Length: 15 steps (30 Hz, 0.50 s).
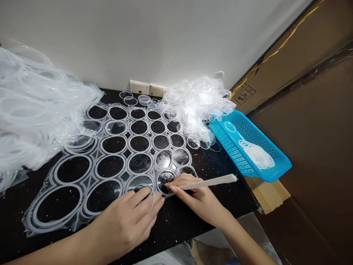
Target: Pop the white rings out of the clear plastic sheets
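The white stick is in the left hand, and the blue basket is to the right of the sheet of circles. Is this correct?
Not quite: the head view shows the white stick in the right hand, not the left hand. The blue basket is indeed right of the sheet of circles.

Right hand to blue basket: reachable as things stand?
Likely yes: between the right hand and the blue basket lies speckled black tabletop, with no barrier visible. The white stick in that hand's grip, pointing that way, may need setting down first.

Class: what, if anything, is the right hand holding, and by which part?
The right hand grips a slim white tool toward its lower end, between thumb and fingers.
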Each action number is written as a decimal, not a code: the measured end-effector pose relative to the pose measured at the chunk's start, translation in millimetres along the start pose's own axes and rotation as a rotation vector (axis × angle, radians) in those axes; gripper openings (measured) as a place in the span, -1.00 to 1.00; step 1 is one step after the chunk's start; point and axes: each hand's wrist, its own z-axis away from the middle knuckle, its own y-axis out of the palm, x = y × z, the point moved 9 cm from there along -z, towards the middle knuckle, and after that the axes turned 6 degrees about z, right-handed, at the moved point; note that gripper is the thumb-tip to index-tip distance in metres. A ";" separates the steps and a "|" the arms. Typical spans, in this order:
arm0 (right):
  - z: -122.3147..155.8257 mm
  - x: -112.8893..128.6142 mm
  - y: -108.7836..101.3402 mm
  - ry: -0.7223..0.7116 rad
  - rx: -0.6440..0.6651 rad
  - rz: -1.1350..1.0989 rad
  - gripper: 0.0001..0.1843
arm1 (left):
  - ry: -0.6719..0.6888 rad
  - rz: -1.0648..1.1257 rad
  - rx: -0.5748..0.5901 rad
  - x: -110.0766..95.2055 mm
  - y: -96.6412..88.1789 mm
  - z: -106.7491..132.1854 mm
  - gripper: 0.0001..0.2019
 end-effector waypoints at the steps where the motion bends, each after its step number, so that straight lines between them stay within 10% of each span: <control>1: 0.2 -1.5 0.2 0.007 -0.002 -0.013 -0.83 | -0.010 -0.013 0.016 1.0 2.4 -0.6 -0.73; 15: 8.5 -4.2 5.1 0.034 -0.001 -0.010 -0.84 | -0.115 -0.092 0.147 3.8 26.9 7.5 -0.70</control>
